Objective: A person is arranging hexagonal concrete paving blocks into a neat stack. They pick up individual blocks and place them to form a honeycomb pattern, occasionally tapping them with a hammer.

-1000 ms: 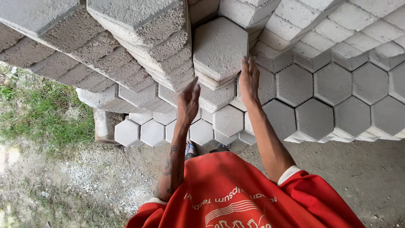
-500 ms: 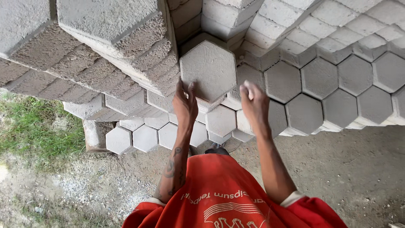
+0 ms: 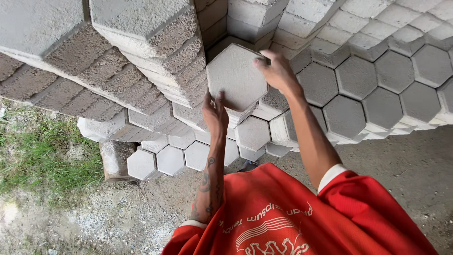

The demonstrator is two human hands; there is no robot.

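Observation:
A grey hexagonal concrete paver (image 3: 236, 75) tops a short column of like pavers in front of me. My left hand (image 3: 215, 112) grips its near lower edge, fingers pressed up against the side. My right hand (image 3: 278, 71) holds its right upper edge, fingers curled over the rim. Both forearms reach out from my red shirt (image 3: 283, 217). The paver sits between taller stacks on the left and stepped rows on the right.
Tall leaning stacks of hexagonal pavers (image 3: 118, 52) rise at the left. Stepped rows of pavers (image 3: 377, 89) spread to the right. Low pavers (image 3: 170, 158) lie on the ground near a concrete post (image 3: 111, 160). Grass (image 3: 42, 151) at left, bare gravel and dirt (image 3: 415, 160) at right.
Both hands rose from below the top paver and closed on its edges; the right hand went from its lower right side to its upper right rim. The view shifted slightly.

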